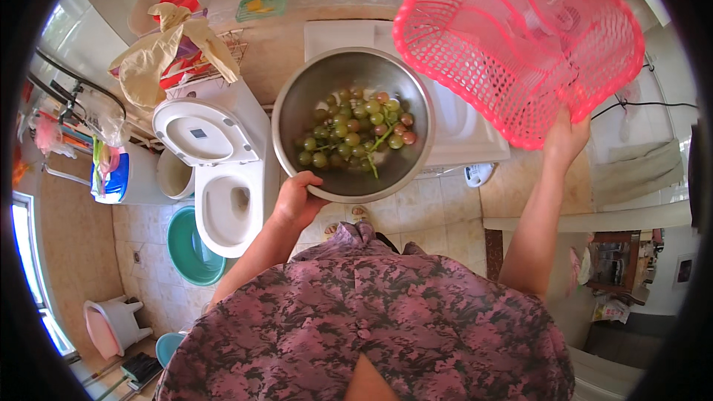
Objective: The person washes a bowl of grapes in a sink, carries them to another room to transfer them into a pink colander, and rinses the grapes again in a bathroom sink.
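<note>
My left hand point(301, 200) grips the near rim of a stainless steel bowl point(289, 83), thumb over the edge. Green and reddish grapes point(352, 139) on their stems lie at the bottom of the bowl. Out to the right, my right hand point(568, 133) holds a pink plastic mesh basket point(479, 78) by its near edge, raised and tilted. No grapes show in the basket. The bowl is in front of a white washbasin point(462, 122) and hides part of it; the two vessels stand apart or slightly overlap in view.
A toilet with raised lid point(203, 133) stands left of the bowl, near a green plastic tub point(192, 250) on the tiled floor. Against the wall are a wire rack point(234, 47) and a green soap dish point(273, 6). A white bottle point(478, 174) lies below the basin.
</note>
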Demonstrator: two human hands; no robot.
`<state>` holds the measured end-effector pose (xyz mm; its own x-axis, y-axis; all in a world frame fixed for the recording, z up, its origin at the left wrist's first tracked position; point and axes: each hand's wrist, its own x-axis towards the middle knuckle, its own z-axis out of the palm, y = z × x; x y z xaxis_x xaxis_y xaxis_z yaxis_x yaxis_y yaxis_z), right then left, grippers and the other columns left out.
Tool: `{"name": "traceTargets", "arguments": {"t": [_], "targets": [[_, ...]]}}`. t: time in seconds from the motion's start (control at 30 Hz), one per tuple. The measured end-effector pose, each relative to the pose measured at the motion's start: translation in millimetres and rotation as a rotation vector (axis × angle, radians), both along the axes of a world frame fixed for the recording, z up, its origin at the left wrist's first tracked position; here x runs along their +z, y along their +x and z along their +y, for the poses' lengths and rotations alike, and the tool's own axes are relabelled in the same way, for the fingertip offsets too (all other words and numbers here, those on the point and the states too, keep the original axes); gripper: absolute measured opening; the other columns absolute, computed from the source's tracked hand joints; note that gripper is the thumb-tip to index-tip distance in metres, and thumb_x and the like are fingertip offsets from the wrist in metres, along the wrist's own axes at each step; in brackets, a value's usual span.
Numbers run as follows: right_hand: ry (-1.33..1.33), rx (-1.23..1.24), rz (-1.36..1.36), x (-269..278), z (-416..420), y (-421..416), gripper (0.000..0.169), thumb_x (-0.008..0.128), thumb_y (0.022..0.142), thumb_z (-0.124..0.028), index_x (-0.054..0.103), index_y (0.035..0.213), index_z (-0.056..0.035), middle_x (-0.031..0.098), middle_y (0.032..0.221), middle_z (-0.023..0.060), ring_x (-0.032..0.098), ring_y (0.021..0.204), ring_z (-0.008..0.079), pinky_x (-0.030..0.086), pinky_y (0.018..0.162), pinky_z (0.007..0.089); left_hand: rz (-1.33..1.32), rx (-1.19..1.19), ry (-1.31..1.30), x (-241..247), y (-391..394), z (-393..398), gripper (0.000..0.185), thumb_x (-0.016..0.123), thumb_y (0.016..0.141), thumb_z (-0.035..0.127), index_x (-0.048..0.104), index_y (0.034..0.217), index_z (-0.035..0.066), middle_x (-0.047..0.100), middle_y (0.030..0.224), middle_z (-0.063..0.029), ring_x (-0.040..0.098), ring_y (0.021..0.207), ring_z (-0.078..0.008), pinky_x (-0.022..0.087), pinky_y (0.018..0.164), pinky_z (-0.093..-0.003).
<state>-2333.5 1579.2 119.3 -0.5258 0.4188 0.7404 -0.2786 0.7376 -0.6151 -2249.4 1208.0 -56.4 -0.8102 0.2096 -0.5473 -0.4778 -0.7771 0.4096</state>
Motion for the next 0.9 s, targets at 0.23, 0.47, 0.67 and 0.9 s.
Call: {"name": "traceTargets", "arguments": {"t": [0.23, 0.47, 0.67, 0.9], "targets": [[-0.810, 0.032, -0.365, -133, 104, 19, 0.037, 0.049, 0.077, 0.004, 0.050, 0.113, 0.0048, 0.057, 0.106, 0.0130, 0.058, 0.092, 0.0224, 0.049, 0.079, 0.0336, -0.072, 0.165, -0.038, 1, 3, -36, 0.025, 0.043, 0.076, 0.003, 0.049, 0.098, -0.008, 0.054, 0.102, -0.0173, 0.054, 0.094, -0.0312, 0.045, 0.082, -0.0447], [-0.916, 0.117, -0.653, -213, 158, 8, 0.036, 0.051, 0.072, -0.001, 0.053, 0.107, 0.0059, 0.060, 0.098, 0.0105, 0.060, 0.086, 0.0211, 0.049, 0.072, 0.0323, -0.067, 0.223, -0.128, -1, -12, -40, 0.029, 0.043, 0.075, 0.001, 0.047, 0.102, -0.008, 0.052, 0.106, -0.0176, 0.053, 0.097, -0.0300, 0.044, 0.085, -0.0444], [-0.404, 0.221, -0.818, -230, 191, -61, 0.028, 0.057, 0.075, -0.011, 0.059, 0.101, 0.0011, 0.064, 0.086, 0.0102, 0.062, 0.081, 0.0208, 0.047, 0.070, 0.0323, -0.117, 0.229, -0.119, -21, -52, -15, 0.047, 0.043, 0.072, 0.001, 0.039, 0.118, -0.011, 0.046, 0.122, -0.0212, 0.046, 0.112, -0.0345, 0.036, 0.097, -0.0479], [0.230, 0.067, -1.193, -231, 205, -142, 0.043, 0.062, 0.077, -0.035, 0.057, 0.112, -0.0115, 0.061, 0.104, 0.0161, 0.059, 0.094, 0.0328, 0.045, 0.079, 0.0418, -0.091, 0.209, -0.151, -26, -115, 43, 0.039, 0.041, 0.075, 0.000, 0.040, 0.111, -0.012, 0.048, 0.114, -0.0226, 0.050, 0.105, -0.0347, 0.043, 0.089, -0.0483]]}}
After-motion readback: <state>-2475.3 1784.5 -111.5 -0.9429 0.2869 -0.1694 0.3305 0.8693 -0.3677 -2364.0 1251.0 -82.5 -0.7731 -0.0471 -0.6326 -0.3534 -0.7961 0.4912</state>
